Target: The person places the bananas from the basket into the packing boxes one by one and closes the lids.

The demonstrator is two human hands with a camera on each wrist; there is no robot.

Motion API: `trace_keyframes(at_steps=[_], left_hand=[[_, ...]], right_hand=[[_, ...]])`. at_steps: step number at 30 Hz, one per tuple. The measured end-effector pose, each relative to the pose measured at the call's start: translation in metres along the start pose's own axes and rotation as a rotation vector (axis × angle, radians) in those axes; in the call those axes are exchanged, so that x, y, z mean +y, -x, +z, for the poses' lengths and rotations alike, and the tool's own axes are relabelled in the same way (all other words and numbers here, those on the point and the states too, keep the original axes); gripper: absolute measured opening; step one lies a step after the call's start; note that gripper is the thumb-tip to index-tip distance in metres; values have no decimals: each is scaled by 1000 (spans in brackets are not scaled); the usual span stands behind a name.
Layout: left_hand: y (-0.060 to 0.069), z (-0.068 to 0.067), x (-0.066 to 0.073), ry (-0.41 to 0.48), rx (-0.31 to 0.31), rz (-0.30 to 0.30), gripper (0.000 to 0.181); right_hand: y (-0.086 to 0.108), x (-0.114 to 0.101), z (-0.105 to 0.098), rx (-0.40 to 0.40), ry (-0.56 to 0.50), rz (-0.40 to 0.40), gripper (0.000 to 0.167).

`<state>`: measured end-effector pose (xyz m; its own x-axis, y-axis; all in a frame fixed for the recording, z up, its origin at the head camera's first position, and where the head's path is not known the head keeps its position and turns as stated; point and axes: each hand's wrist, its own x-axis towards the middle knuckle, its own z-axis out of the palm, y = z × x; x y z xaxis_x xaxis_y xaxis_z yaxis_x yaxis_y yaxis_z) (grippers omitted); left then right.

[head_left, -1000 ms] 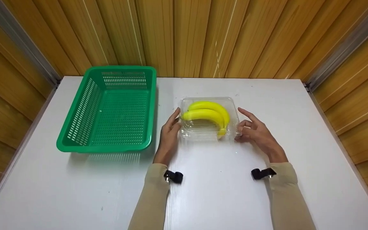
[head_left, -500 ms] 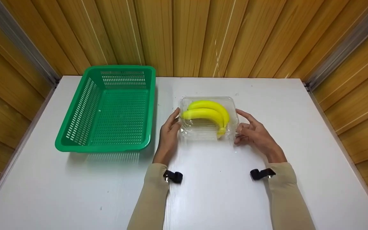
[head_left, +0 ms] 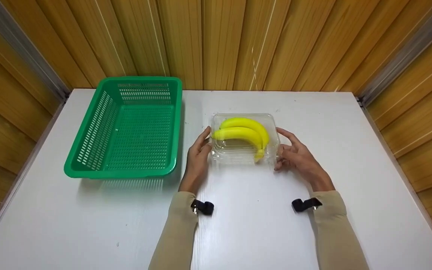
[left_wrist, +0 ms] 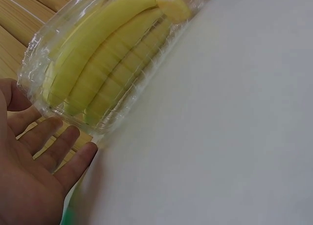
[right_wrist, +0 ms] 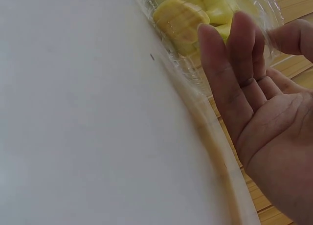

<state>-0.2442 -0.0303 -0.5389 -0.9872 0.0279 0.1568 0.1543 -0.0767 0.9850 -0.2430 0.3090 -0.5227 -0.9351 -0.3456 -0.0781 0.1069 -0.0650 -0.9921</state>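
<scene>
A clear plastic clamshell box (head_left: 234, 153) sits on the white table with a bunch of bananas (head_left: 240, 133) inside. Its lid looks closed over the fruit. At the box's left end, my left hand (head_left: 198, 157) touches the side with fingers extended; the left wrist view shows the hand (left_wrist: 39, 161) with its fingers spread beside the plastic. Against the right end rests my right hand (head_left: 298, 155), its index finger reaching along the side. In the right wrist view its fingers (right_wrist: 220, 73) are loosely bent near the banana stem end (right_wrist: 181, 19).
A green perforated basket (head_left: 176, 131) with nothing in it stands to the left of the box, near the back wall. Wood-patterned panels (head_left: 219, 45) enclose the table (head_left: 246, 232) at the back and both sides.
My right hand has shifted slightly left, its index finger now against the box's side. The box and my left hand have stayed almost in place.
</scene>
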Motion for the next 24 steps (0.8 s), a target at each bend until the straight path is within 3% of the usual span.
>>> trace_keyframes(at_steps=[18,24], left_hand=[[1,0,0,25,10,-34,56],[1,0,-2,-11,40,31,52]], right_hand=[[-1,1,-1,-50,-12,-26,78],[1,1,-1,-36,-1,-27,78]])
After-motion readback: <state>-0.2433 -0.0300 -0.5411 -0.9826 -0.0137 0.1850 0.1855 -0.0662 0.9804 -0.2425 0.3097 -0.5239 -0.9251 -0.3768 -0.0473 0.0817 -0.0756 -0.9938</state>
